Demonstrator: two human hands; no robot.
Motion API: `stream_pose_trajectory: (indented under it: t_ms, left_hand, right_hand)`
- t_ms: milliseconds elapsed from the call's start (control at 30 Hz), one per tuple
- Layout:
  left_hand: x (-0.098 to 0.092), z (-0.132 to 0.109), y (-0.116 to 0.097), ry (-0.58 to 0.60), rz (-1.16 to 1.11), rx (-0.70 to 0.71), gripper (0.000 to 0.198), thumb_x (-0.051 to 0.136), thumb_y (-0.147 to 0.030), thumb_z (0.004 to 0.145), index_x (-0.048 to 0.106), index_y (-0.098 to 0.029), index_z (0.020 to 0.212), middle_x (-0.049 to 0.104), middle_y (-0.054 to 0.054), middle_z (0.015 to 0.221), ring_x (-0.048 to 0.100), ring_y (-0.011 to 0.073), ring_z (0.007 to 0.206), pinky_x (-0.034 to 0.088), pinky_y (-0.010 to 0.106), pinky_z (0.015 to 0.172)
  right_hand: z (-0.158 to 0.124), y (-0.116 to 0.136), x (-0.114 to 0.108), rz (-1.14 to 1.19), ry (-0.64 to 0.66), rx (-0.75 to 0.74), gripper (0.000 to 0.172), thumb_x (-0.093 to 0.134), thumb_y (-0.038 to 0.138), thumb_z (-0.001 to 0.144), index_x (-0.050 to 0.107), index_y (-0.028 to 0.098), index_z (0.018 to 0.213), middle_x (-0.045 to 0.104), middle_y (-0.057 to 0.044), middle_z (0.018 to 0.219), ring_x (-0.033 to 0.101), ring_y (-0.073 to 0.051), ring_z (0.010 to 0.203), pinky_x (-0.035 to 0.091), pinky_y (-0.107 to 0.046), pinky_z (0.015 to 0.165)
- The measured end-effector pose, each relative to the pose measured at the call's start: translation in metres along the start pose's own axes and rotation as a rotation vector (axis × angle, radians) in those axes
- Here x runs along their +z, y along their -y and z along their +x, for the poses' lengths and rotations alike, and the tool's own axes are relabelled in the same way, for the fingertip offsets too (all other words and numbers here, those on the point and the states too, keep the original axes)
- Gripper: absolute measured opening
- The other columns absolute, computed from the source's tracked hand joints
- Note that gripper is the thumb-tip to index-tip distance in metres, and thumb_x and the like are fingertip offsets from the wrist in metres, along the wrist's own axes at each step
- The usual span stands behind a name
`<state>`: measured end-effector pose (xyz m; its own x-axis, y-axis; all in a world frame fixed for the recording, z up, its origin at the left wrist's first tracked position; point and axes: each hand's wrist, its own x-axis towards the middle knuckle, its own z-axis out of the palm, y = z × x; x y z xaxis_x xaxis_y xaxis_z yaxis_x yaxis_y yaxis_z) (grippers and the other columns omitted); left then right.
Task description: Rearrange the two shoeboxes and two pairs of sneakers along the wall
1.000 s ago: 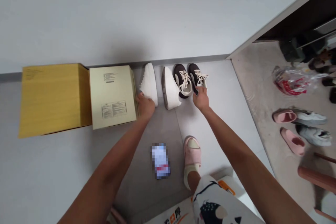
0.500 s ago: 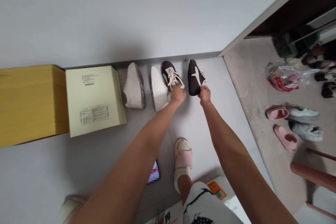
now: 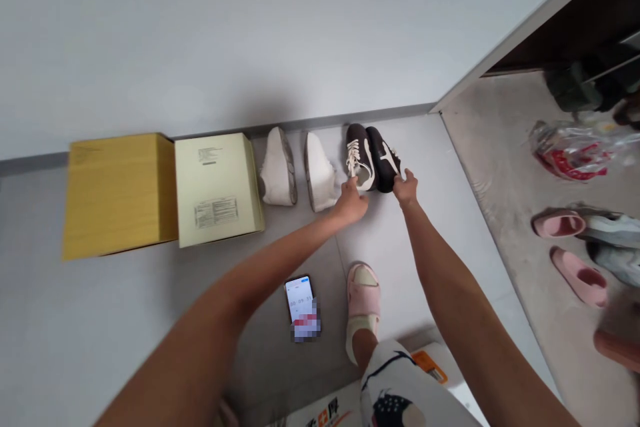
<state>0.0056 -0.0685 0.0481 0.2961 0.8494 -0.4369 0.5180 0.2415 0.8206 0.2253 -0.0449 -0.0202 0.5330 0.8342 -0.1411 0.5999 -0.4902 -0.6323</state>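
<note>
- Both dark sneakers have shifted since half a second ago: then apart, one tipped on its side, they now stand pressed together, toes to the wall, at 12 o'clock from the slippered foot point(image 3: 364, 290).
- Left hand point(image 3: 351, 203): fingers loosely apart, tips against the heel of the laced dark sneaker point(image 3: 358, 161).
- Right hand point(image 3: 406, 189): pinched round the heel of the second dark sneaker point(image 3: 386, 159), seemingly squaring the pair.
- White shoes point(image 3: 278, 168) lie on their sides at 9 o'clock of the pair, boxes point(image 3: 217, 187) beyond, in one row.

Head-worn camera, looking steeply down, floor point(image 3: 125, 320) and wall point(image 3: 250, 27) base, arm's reach
</note>
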Motion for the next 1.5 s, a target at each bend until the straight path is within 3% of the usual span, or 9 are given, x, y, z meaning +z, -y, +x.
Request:
stream_pose_trajectory:
  t_ms: [133, 233, 333, 500, 767, 933, 1067, 1333, 1500]
  left_hand:
    - [-0.090, -0.102, 0.038, 0.238, 0.227, 0.255, 0.069, 0.050, -0.020, 0.087, 0.040, -0.014, 0.155, 0.049, 0.020, 0.154, 0.058, 0.0304, 0.133, 0.045, 0.046, 0.115]
    - [-0.158, -0.188, 0.083, 0.211, 0.319, 0.103, 0.061, 0.047, -0.028, 0.089, 0.047, -0.017, 0.149, 0.058, 0.018, 0.146, 0.068, 0.0284, 0.117, 0.054, 0.043, 0.101]
    - [-0.202, -0.257, 0.126, 0.024, 0.239, -0.179, 0.062, 0.045, -0.044, 0.091, 0.046, -0.018, 0.148, 0.063, 0.018, 0.137, 0.072, 0.0282, 0.107, 0.059, 0.040, 0.085]
    - [-0.229, -0.317, 0.175, -0.288, 0.009, -0.436, 0.070, 0.051, -0.059, 0.082, 0.049, -0.019, 0.140, 0.070, 0.019, 0.126, 0.072, 0.0320, 0.112, 0.060, 0.040, 0.082]
    - [-0.286, -0.322, 0.226, -0.516, 0.025, -0.406, 0.064, 0.055, -0.054, 0.080, 0.057, -0.021, 0.134, 0.068, 0.017, 0.125, 0.067, 0.0345, 0.121, 0.060, 0.045, 0.088]
    - [-0.323, -0.298, 0.248, -0.630, 0.087, -0.285, 0.060, 0.058, -0.042, 0.079, 0.060, -0.020, 0.135, 0.060, 0.017, 0.136, 0.064, 0.0338, 0.123, 0.060, 0.047, 0.092]
    - [-0.316, -0.284, 0.251, -0.680, -0.036, -0.187, 0.057, 0.057, -0.039, 0.083, 0.058, -0.021, 0.137, 0.058, 0.017, 0.139, 0.063, 0.0313, 0.125, 0.058, 0.045, 0.094]
    - [-0.254, -0.293, 0.266, -0.592, -0.427, -0.198, 0.049, 0.056, -0.041, 0.085, 0.057, -0.020, 0.130, 0.065, 0.016, 0.131, 0.066, 0.0275, 0.120, 0.057, 0.045, 0.094]
    - [-0.298, -0.295, 0.308, -0.798, -0.341, -0.225, 0.048, 0.062, -0.039, 0.082, 0.060, -0.022, 0.126, 0.066, 0.014, 0.129, 0.063, 0.0280, 0.125, 0.053, 0.046, 0.102]
  right_hand:
    - [-0.023, 0.026, -0.002, -0.148, -0.019, -0.154, 0.053, 0.045, 0.021, 0.099, 0.047, 0.004, 0.149, 0.045, -0.027, 0.152, 0.044, -0.029, 0.142, 0.035, -0.038, 0.119]
    - [-0.053, 0.048, 0.019, -0.443, 0.192, -0.401, 0.057, 0.048, 0.029, 0.099, 0.048, 0.008, 0.152, 0.046, -0.021, 0.159, 0.040, -0.032, 0.146, 0.034, -0.042, 0.121]
    - [-0.083, 0.065, 0.051, -0.665, 0.307, -0.471, 0.061, 0.042, 0.030, 0.100, 0.042, 0.013, 0.159, 0.037, -0.013, 0.168, 0.032, -0.035, 0.153, 0.034, -0.049, 0.120]
    - [-0.099, 0.072, 0.072, -0.770, 0.320, -0.490, 0.066, 0.040, 0.018, 0.095, 0.038, 0.014, 0.161, 0.033, -0.010, 0.170, 0.028, -0.036, 0.156, 0.035, -0.053, 0.119]
    - [-0.112, 0.107, 0.051, -0.571, 0.091, -0.779, 0.052, 0.041, 0.024, 0.096, 0.058, 0.009, 0.143, 0.050, -0.023, 0.156, 0.046, -0.038, 0.145, 0.045, -0.057, 0.112]
    - [-0.189, 0.184, 0.082, -0.303, 0.356, -1.141, 0.041, 0.049, 0.025, 0.095, 0.065, 0.018, 0.132, 0.052, -0.018, 0.154, 0.045, -0.035, 0.146, 0.044, -0.059, 0.115]
    - [-0.285, 0.228, 0.127, -0.085, 0.637, -1.258, 0.040, 0.052, 0.020, 0.093, 0.065, 0.019, 0.131, 0.053, -0.017, 0.155, 0.045, -0.032, 0.146, 0.040, -0.057, 0.119]
    - [-0.426, 0.244, 0.208, 0.195, 0.895, -0.802, 0.055, 0.060, 0.029, 0.093, 0.052, 0.018, 0.146, 0.053, -0.018, 0.153, 0.047, -0.029, 0.146, 0.037, -0.054, 0.123]
    - [-0.430, 0.267, 0.245, 0.298, 0.907, -0.323, 0.071, 0.060, 0.045, 0.095, 0.038, 0.019, 0.158, 0.045, -0.019, 0.161, 0.044, -0.030, 0.150, 0.036, -0.053, 0.123]
